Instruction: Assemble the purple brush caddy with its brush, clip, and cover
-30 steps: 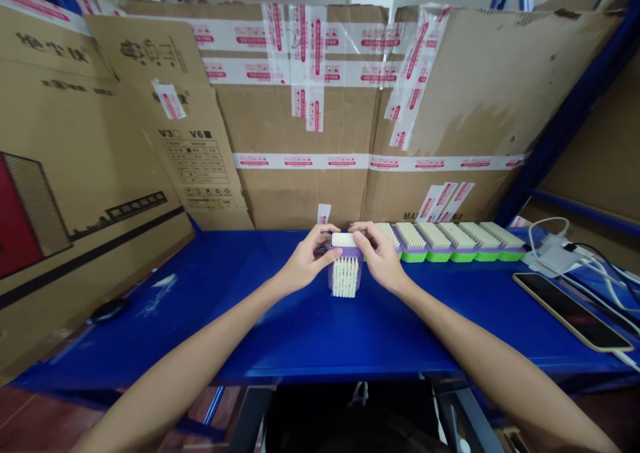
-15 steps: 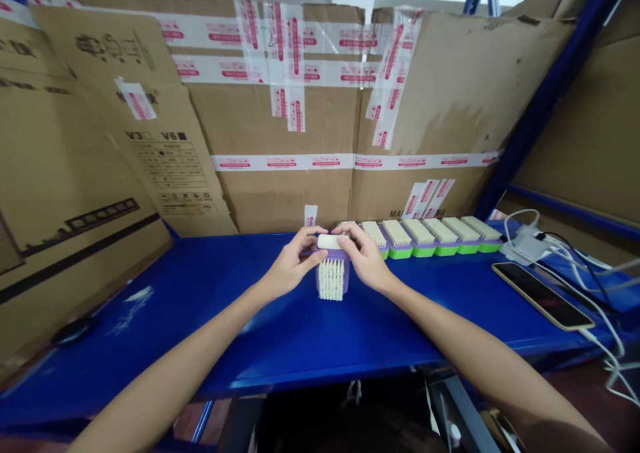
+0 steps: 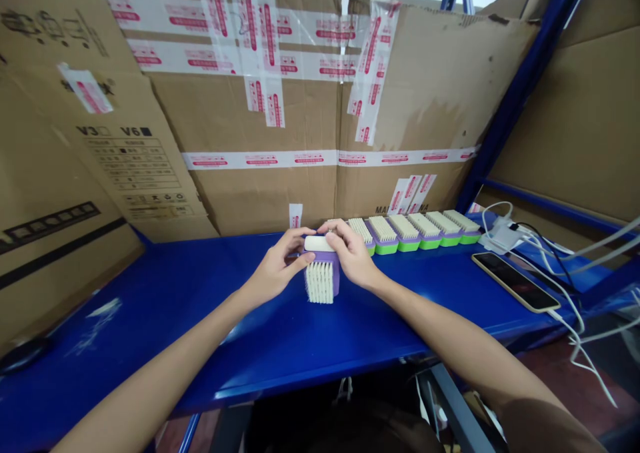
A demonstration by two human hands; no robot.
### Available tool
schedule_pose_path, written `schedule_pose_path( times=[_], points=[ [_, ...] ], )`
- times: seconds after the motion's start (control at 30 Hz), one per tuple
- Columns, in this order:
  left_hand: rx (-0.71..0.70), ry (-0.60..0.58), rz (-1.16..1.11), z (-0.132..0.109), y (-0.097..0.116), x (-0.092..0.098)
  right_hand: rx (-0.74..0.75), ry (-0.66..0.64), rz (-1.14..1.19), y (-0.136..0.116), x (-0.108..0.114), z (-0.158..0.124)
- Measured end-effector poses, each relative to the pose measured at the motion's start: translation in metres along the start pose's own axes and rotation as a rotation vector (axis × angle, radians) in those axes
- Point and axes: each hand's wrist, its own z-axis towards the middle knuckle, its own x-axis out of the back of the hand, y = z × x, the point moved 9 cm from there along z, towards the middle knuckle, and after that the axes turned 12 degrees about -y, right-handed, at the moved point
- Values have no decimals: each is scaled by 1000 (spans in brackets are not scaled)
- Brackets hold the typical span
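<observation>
Between my two hands is a purple scrub brush (image 3: 336, 281) with cream bristles that face me and point down. Along its upper edge lies a smooth white block (image 3: 317, 243); whether it is a separate piece or part of the brush I cannot tell. My left hand (image 3: 281, 263) is closed on the left end, thumb below the white block and fingers behind it. On the right end my right hand (image 3: 353, 253) grips, its thumb against the white block. Behind my right hand stands a row of several similar brushes (image 3: 406, 233), bristles up, with purple and green bodies.
All this is over a blue tabletop (image 3: 200, 306). Taped cardboard sheets (image 3: 250, 119) wall off the back and left. At the right lie a phone (image 3: 515, 282), a white power strip (image 3: 501, 234) and loose cables. A dark rounded object (image 3: 24, 355) rests at far left.
The whole view has shifted, so the surroundings sit further left in the picture. My hands keep the same hold on the brush, which looks nearly unmoved.
</observation>
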Motion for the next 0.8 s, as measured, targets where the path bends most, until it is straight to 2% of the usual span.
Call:
schedule_pose_path(
  times=[0.1, 0.37, 0.47, 0.63, 0.8],
  points=[
    [7, -6, 25, 0, 1, -2, -4, 29, 19, 1, 4, 0],
    [-6, 11, 36, 0, -2, 3, 108, -38, -80, -11, -4, -4],
    [0, 9, 45, 0, -2, 3, 83, -32, -67, -11, -3, -2],
    [12, -27, 104, 1, 2, -2, -35, 82, 43, 7, 9, 1],
    [1, -17, 130, 0, 4, 0, -70, 75, 99, 24, 9, 4]
  ],
)
